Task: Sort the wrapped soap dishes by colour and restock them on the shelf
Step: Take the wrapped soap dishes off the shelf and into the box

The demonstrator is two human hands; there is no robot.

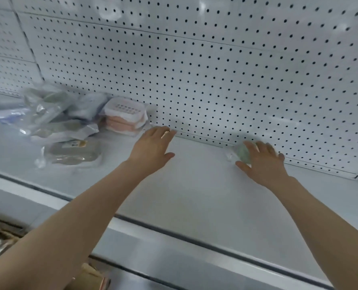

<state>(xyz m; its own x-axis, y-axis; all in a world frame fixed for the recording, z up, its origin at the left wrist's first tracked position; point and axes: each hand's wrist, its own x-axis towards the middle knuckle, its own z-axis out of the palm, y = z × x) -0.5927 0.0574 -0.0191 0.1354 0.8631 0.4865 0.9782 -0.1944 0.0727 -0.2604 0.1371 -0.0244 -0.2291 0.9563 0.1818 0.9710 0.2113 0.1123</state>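
Observation:
A pale green wrapped soap dish [241, 153] lies at the back of the white shelf [186, 185], against the pegboard. My right hand [261, 162] rests on top of it with fingers spread and fairly straight. My left hand [153, 145] hovers open over the bare shelf, just right of a stack of pink wrapped soap dishes [124, 116]. A grey wrapped soap dish [73, 152] lies alone nearer the front. A loose pile of wrapped green and blue dishes [52, 109] sits at the far left.
The white pegboard back wall [215, 70] rises behind the shelf. A metal front rail [174, 229] edges the shelf. A cardboard box [90, 277] and other goods show below at the bottom left.

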